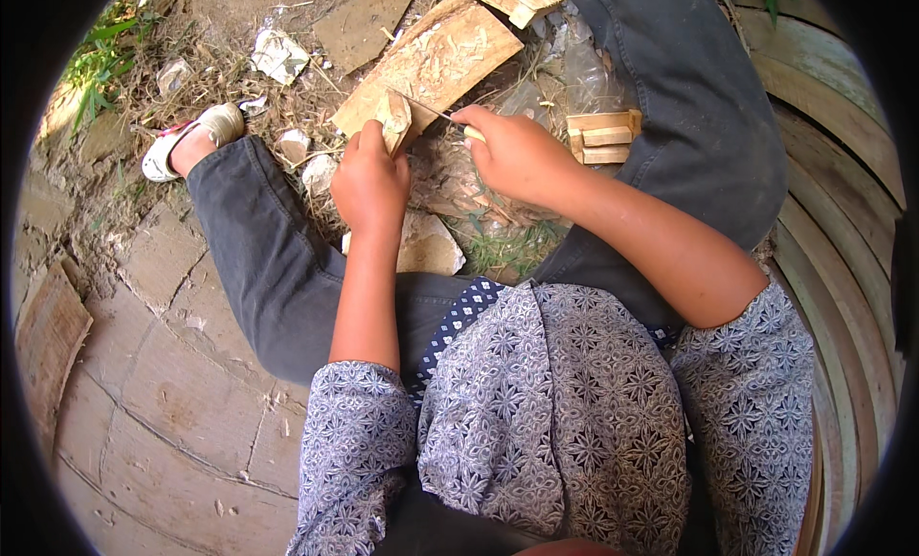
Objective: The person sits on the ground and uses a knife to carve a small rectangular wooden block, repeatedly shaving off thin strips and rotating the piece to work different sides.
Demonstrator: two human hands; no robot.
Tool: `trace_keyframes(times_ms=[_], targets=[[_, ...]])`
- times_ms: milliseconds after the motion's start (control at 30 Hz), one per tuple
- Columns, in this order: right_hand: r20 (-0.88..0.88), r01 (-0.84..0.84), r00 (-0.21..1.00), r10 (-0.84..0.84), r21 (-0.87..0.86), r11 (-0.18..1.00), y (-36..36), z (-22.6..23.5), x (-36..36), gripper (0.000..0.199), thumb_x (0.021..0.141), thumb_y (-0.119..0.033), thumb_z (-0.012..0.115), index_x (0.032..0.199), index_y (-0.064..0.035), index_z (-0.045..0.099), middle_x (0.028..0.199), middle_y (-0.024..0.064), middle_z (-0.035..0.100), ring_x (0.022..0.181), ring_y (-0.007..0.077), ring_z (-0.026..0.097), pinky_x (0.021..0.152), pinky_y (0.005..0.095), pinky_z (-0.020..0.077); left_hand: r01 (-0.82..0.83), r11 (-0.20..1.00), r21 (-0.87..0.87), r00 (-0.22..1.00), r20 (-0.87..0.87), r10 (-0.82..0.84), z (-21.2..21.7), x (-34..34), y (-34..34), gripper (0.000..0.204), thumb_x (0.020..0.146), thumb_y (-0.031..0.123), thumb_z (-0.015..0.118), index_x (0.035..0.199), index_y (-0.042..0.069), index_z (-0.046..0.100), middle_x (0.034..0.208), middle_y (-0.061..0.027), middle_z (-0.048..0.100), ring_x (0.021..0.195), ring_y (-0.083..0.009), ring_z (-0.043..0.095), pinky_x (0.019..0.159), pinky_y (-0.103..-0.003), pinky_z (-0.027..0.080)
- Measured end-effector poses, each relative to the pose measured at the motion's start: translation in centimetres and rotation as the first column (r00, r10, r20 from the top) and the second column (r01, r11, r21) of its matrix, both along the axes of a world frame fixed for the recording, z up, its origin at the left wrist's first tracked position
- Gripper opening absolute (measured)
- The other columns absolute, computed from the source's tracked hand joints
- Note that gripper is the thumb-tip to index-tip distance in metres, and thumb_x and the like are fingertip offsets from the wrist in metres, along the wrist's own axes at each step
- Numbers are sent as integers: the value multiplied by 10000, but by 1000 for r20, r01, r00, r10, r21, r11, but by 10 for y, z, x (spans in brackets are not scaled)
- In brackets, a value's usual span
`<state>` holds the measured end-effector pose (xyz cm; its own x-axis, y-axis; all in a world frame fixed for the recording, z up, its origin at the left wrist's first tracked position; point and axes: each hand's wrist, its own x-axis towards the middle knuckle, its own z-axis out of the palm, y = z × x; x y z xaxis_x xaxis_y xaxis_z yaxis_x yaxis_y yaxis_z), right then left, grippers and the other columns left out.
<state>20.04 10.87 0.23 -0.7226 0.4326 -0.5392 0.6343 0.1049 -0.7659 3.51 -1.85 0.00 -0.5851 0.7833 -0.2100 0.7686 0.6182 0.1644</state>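
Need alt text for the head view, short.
Seen from above, a seated person's left hand holds a small pale wood piece while the right hand sets a thin metal blade against it. A scarred wooden chopping board lies on the littered ground just beyond, and small cut wood blocks sit stacked on the grey-trousered right leg.

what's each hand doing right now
Left hand: closed on a small wood piece.
Right hand: closed on the handle of a thin-bladed knife, whose blade meets the wood.

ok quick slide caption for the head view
Seated person's left hand steadies a small wood piece on a plank while the right hand sets a knife against it.
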Motion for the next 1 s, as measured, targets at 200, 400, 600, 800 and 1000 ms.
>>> trace_keyframes(times_ms=[200,400,600,800,1000], targets=[[124,-177,978,167,67,982,8,13,-7,333,997,-152,533,1311,-45,553,984,285,707,958,473,681,825,543,540,23,1000,13,1000,10,-23,-3,0,2,268,761,110,760,955,76,579,884,-140,690,802,-399,683,660,-501,537],[274,-273,932,236,105,956,4,22,-37,324,982,-109,520,1300,-48,535,965,277,710,948,467,693,809,558,546,25,1000,-15,1000,11,-25,-3,2,4,271,765,112,760,967,70,585,903,-145,709,828,-390,699,678,-501,549],[256,-102,966,47,206,973,-20,-15,-40,292,968,-125,533,1255,-76,549,978,241,724,932,441,706,779,551,557,54,999,-3,997,-55,-54,-13,6,5,248,787,129,755,968,78,592,896,-154,715,787,-396,710,661,-498,566],[124,-50,992,30,160,986,-15,-40,-37,303,973,-195,553,1239,-57,594,997,251,722,979,437,693,859,529,544,68,998,-10,994,-85,-68,-20,-7,4,248,775,134,764,953,77,603,894,-160,722,782,-391,709,677,-494,566],[82,43,995,-56,146,988,-3,-22,-33,363,990,-224,513,1289,-33,591,1024,273,717,995,447,687,902,530,531,42,999,-26,999,-20,-43,-15,-15,5,254,767,160,776,918,50,603,840,-190,710,793,-406,700,691,-499,553]])
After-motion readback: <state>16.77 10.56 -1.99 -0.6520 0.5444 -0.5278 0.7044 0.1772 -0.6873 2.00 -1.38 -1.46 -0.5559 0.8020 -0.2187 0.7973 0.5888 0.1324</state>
